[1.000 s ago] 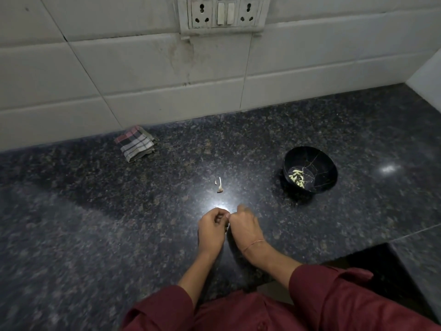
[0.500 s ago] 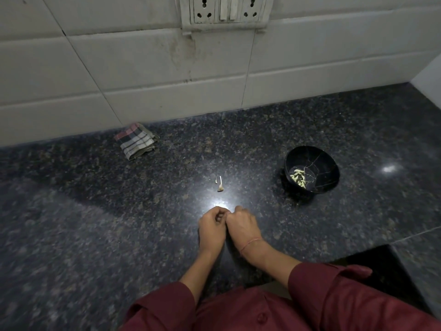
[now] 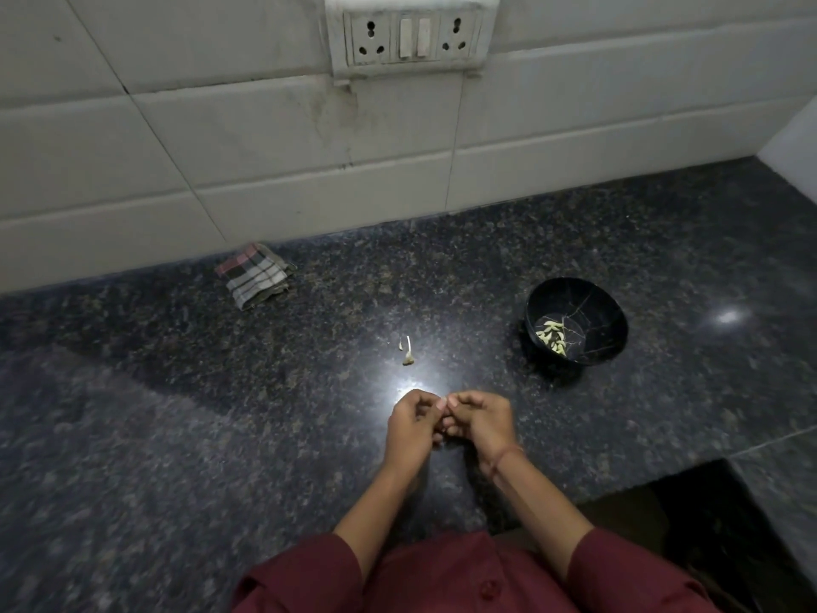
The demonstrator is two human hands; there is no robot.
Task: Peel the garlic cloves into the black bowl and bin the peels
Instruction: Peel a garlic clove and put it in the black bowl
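My left hand (image 3: 411, 424) and my right hand (image 3: 479, 420) meet fingertip to fingertip just above the dark granite counter (image 3: 177, 413), fingers curled around something small between them. That thing is almost wholly hidden; only a pale speck shows. The black bowl (image 3: 594, 336) stands to the right and farther back, with several pale peeled garlic cloves (image 3: 551, 336) in its bottom. A few bits of garlic peel (image 3: 407, 349) lie on the counter just beyond my hands.
A folded checked cloth (image 3: 254, 276) lies at the back left against the tiled wall. A socket plate (image 3: 413, 35) is on the wall above. The counter's front edge steps back at the lower right, with a dark gap (image 3: 707, 524) below.
My hands have stayed together in the same spot, with only the fingers shifting a little. The camera has tipped slightly. The bowl and the peel bits have not moved.
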